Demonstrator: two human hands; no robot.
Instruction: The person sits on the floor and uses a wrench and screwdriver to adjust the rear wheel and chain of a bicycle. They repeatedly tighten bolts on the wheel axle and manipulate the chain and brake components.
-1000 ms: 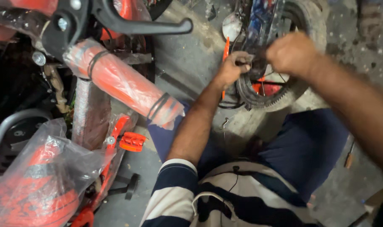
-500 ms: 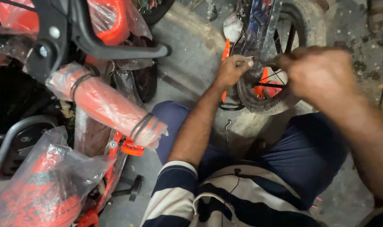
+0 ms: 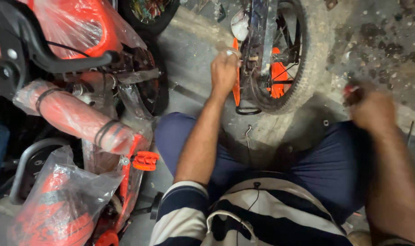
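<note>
Pinching orange guard (image 3: 236, 86), left hand (image 3: 224, 70) grip closed.

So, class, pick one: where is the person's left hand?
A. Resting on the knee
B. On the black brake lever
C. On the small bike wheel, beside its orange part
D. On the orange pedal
C: the left hand grips at the wheel next to the orange part, while the right hand is off to the side, away from it.
</note>
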